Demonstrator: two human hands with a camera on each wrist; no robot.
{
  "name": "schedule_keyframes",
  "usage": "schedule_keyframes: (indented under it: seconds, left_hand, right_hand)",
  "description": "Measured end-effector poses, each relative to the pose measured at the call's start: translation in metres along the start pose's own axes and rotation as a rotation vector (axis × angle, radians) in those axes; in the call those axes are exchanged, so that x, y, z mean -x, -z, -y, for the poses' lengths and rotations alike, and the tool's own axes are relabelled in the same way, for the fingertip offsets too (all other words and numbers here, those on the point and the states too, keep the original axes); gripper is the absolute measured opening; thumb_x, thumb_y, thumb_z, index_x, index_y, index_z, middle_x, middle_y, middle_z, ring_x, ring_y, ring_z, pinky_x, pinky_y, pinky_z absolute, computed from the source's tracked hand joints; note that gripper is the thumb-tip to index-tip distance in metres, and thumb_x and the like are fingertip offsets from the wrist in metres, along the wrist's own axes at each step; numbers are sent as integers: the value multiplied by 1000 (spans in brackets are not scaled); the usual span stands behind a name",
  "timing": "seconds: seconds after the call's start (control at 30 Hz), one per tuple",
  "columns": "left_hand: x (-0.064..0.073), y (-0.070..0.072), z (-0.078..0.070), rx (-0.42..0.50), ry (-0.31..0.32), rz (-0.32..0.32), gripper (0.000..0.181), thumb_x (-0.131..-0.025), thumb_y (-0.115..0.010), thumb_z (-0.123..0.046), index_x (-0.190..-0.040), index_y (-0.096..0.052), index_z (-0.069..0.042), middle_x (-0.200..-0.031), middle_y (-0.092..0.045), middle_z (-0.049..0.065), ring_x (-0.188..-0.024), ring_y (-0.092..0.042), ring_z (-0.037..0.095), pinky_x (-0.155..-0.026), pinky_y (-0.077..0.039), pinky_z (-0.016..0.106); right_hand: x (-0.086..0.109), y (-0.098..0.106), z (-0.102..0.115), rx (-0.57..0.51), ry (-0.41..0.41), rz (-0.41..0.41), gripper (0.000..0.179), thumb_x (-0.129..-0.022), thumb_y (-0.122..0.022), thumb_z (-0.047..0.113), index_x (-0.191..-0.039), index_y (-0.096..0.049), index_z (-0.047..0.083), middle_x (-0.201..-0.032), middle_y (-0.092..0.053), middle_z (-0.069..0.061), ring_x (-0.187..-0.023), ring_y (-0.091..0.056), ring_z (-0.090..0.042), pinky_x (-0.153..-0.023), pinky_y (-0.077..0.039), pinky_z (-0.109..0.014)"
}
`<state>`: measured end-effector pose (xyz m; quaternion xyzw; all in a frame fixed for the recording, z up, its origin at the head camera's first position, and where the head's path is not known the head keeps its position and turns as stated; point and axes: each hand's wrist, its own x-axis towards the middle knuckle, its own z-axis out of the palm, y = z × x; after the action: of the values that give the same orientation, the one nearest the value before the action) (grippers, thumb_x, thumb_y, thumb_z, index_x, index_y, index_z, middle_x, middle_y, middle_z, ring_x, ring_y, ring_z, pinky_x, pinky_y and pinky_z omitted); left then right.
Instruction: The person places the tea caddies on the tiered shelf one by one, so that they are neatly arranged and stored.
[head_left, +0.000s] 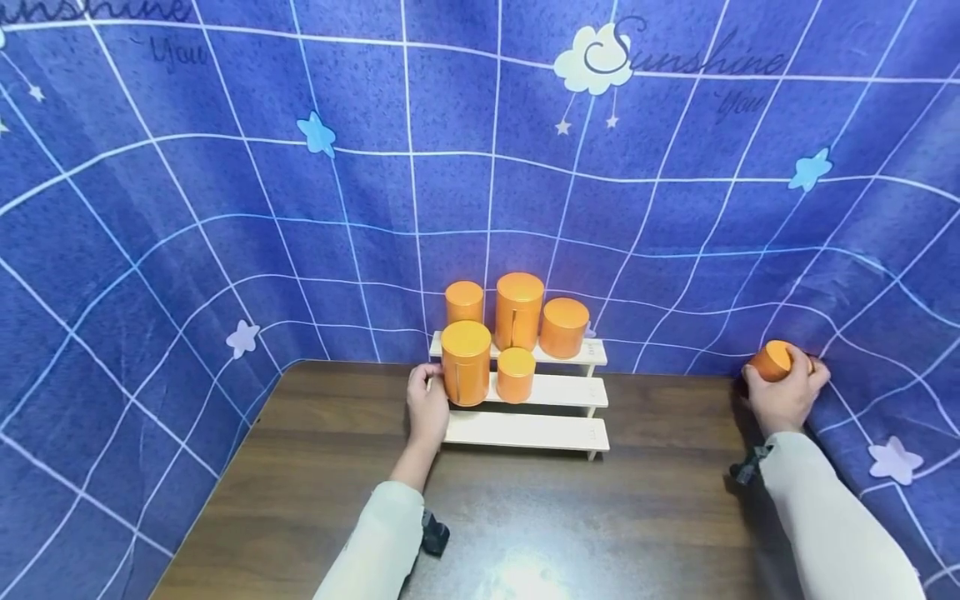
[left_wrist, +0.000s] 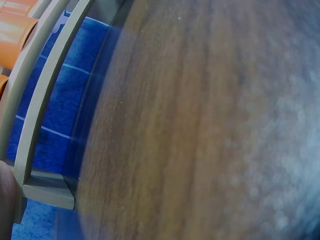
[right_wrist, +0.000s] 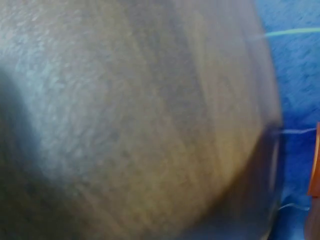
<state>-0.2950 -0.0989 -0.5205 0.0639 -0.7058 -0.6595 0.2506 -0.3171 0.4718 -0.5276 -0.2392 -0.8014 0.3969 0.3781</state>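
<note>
A three-tiered pale wooden stand [head_left: 527,430] is on the table. My left hand [head_left: 428,408] grips its left end, beside a tall orange canister [head_left: 466,367]; in the left wrist view a fingertip [left_wrist: 7,200] lies against the wood. A small orange canister [head_left: 516,375] shares the middle tier with the tall one. Along the top tier are a narrow canister [head_left: 464,300], a tall canister [head_left: 519,308] and a wide, short canister [head_left: 565,327]. Far to the right, my right hand [head_left: 787,398] holds another orange canister [head_left: 771,361], tilted; its lower part is hidden.
The brown wooden table [head_left: 660,500] has blue grid-patterned cloth [head_left: 450,192] hanging behind it and at both sides. My right hand is close to the cloth at the right. Small black devices [head_left: 435,534] are strapped at both wrists.
</note>
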Motion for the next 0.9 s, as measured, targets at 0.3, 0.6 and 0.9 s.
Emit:
schedule_keyframes:
  seconds: [0.3,0.6,0.9]
  left_hand:
    - [-3,0,4,17,3,9,14,-100,-52,-1,-99,-66,2,-111,-63,16,-107,-59,21,-96,-47,31]
    - [-1,-3,4,9,-20,1,14,-99,-51,1,-97,-66,2,-108,-63,14,-106,-59,21,-96,-47,30]
    - [-1,-2,3,14,-4,13,15,-100,-51,0,-100,-66,3,-112,-62,15,-109,-59,22,-97,-46,30]
  right_hand:
    - [12,2,21,-48,24,77,78,-82,-84,17,-152,-50,14,-148,-46,-21,-139,-40,-36,-118,-32,-40]
    - [21,5,34,-96,60,81,77,-81,-84,14,-150,-50,9,-149,-47,-21,-140,-41,-36,-120,-31,-38]
    - [33,9,44,-76,175,147,73,-85,-85,16,-149,-51,6,-147,-48,-28,-138,-42,-39,-117,-33,-42]
